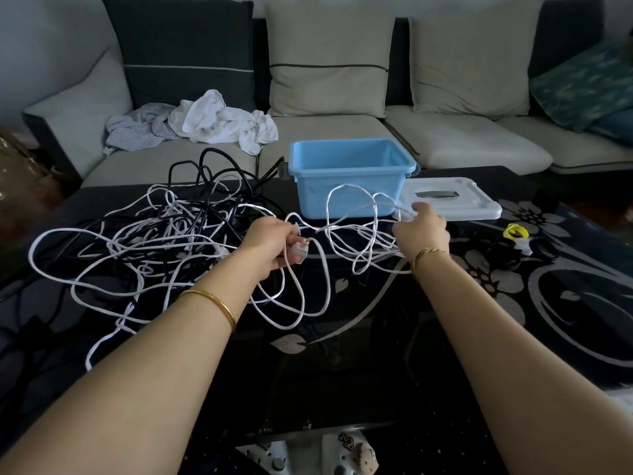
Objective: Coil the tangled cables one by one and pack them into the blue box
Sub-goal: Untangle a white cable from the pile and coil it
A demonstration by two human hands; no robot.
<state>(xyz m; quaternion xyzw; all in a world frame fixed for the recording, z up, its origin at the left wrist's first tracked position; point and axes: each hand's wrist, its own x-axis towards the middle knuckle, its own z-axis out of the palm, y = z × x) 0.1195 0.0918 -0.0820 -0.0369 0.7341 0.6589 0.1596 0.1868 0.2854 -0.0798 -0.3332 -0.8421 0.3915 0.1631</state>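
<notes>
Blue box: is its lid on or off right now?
Off. The blue box stands open-topped; its pale lid lies flat on the table just right of it, behind the right hand gripping white cable.

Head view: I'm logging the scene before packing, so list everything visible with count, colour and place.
blue box: one, light blue, table's far side
lid: one, pale grey, table, right of box
white cables: count unclear, white, tangled over table's left and centre
black cables: count unclear, black, tangle's far part
yellow item: one, yellow, table's right
clothes: one heap, white and pale blue, sofa seat
cushions: several, dark, beige, teal, sofa back
bangles: two, gold, one per wrist
left hand: one, grips white plug
right hand: one, grips white cables
</notes>
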